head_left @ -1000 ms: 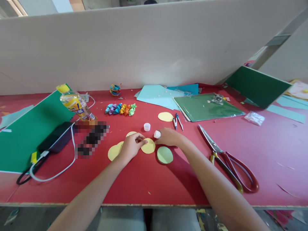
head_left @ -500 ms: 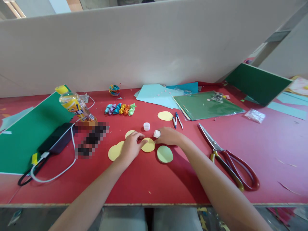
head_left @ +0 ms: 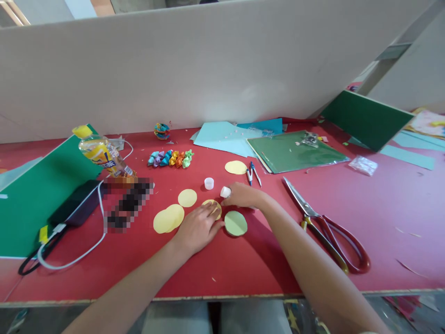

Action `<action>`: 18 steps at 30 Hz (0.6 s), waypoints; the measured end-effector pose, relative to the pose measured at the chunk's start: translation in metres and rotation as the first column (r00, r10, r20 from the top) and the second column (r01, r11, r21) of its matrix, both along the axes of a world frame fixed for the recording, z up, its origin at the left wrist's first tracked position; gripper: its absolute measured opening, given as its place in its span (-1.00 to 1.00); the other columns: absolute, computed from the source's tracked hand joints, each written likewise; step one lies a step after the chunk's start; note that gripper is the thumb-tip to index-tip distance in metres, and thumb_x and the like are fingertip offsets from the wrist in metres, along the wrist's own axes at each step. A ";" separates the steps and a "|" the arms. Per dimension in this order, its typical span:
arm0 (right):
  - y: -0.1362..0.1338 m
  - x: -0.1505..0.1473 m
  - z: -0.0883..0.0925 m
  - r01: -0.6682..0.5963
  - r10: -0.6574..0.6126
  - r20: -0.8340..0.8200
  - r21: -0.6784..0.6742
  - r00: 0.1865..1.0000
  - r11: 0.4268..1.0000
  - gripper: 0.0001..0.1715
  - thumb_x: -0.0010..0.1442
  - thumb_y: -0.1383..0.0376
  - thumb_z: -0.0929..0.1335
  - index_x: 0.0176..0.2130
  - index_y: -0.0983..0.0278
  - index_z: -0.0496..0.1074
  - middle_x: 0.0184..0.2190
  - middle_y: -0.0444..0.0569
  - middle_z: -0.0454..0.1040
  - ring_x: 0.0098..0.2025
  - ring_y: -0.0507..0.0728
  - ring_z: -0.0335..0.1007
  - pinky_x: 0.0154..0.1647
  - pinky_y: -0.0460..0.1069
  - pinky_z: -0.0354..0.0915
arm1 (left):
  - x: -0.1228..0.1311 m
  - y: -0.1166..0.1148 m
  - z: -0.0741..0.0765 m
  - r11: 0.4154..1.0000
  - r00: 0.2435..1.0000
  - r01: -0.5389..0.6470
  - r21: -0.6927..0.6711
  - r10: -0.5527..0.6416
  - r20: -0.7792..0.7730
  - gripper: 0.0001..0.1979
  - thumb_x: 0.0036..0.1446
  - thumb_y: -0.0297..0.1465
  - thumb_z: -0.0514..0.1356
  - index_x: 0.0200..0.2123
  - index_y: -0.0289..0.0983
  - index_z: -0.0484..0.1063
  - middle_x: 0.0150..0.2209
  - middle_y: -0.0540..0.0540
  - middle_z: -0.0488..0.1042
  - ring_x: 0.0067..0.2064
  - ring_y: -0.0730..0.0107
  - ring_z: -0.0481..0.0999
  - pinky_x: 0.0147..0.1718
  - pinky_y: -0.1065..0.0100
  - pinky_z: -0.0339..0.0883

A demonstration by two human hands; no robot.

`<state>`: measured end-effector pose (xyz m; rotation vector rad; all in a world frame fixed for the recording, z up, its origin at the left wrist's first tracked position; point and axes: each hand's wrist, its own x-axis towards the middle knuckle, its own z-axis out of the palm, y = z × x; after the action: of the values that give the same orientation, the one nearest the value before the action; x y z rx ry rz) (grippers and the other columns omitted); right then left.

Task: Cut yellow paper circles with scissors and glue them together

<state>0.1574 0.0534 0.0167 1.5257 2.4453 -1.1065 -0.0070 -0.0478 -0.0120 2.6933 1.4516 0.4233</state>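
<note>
My left hand lies palm down with its fingers spread over a yellow paper circle, its thumb by the edge of a pale green circle. In my right hand is a small white container, gripped between the fingers just behind that yellow circle. A white cap stands on the red table a little further back. More yellow circles lie left of my left hand, two of them overlapping. Another yellow circle rests farther back beside a compass.
Large scissors lie at the right. On the left are a bottle, a black box with cables and a pixelated object. Behind are folded paper pieces, blue sheets and a green pack.
My left hand has moved right and flattened onto the yellow circle, uncovering the circle to its left. The view has shifted slightly. My right hand still holds the white container.
</note>
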 end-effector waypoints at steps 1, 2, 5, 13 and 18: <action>0.000 0.003 -0.001 0.038 -0.040 -0.045 -0.037 0.998 0.999 -0.83 -0.08 0.21 0.33 -0.52 0.27 0.30 -0.65 -0.11 0.35 -0.61 0.06 0.26 -0.64 -0.08 0.05 | 0.000 -0.001 0.001 1.000 1.000 0.001 -0.002 -0.001 0.003 -0.64 0.22 -0.29 0.00 -0.04 -0.38 0.37 0.02 -0.26 0.39 0.08 0.12 0.32 0.02 0.15 0.25; 0.001 0.006 -0.001 0.078 -0.085 -0.100 -0.069 0.991 0.995 -0.81 -0.09 0.21 0.34 -0.53 0.27 0.28 -0.67 -0.14 0.31 -0.63 0.04 0.22 -0.65 -0.08 0.04 | 0.000 -0.001 0.001 1.000 1.000 -0.001 -0.003 0.001 0.012 -0.65 0.22 -0.30 0.00 -0.04 -0.38 0.37 0.02 -0.27 0.38 0.08 0.11 0.32 0.00 0.15 0.27; 0.000 0.014 0.001 0.186 -0.215 -0.335 -0.118 0.917 0.975 -0.79 -0.09 0.21 0.36 -0.56 0.26 0.25 -0.71 -0.19 0.25 -0.65 0.00 0.16 -0.64 -0.09 0.05 | -0.003 0.000 0.005 0.999 0.993 -0.010 -0.052 0.016 0.119 -0.73 0.22 -0.38 0.00 -0.12 -0.28 0.43 -0.05 -0.18 0.42 0.02 0.19 0.37 -0.05 0.19 0.31; -0.010 0.005 0.028 -0.005 -0.536 -0.832 -0.541 -0.141 0.841 -0.81 -0.09 0.26 0.35 -0.54 0.25 0.21 -0.65 -0.25 0.19 -0.63 -0.06 0.12 -0.57 -0.14 0.16 | 0.009 0.040 0.009 0.995 0.972 -0.093 -0.023 0.096 0.216 -0.68 0.24 -0.38 -0.09 -0.03 -0.31 0.33 0.04 -0.21 0.35 0.12 0.21 0.26 0.08 0.15 0.16; -0.012 0.004 0.028 -0.240 -0.646 -0.694 -0.600 -0.318 0.763 -0.83 -0.03 0.27 0.33 -0.53 0.27 0.23 -0.60 -0.21 0.19 -0.56 -0.07 0.18 -0.48 -0.16 0.25 | 0.025 0.050 -0.005 0.992 0.995 0.095 -0.077 -0.094 0.012 -0.48 0.24 -0.17 -0.11 0.15 -0.36 0.11 0.21 -0.28 0.11 0.28 0.12 -0.11 0.20 -0.03 -0.25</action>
<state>0.1611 0.0412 0.0445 0.6114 1.1615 -4.0798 0.0179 0.0018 -0.0165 2.6821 1.3033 0.3641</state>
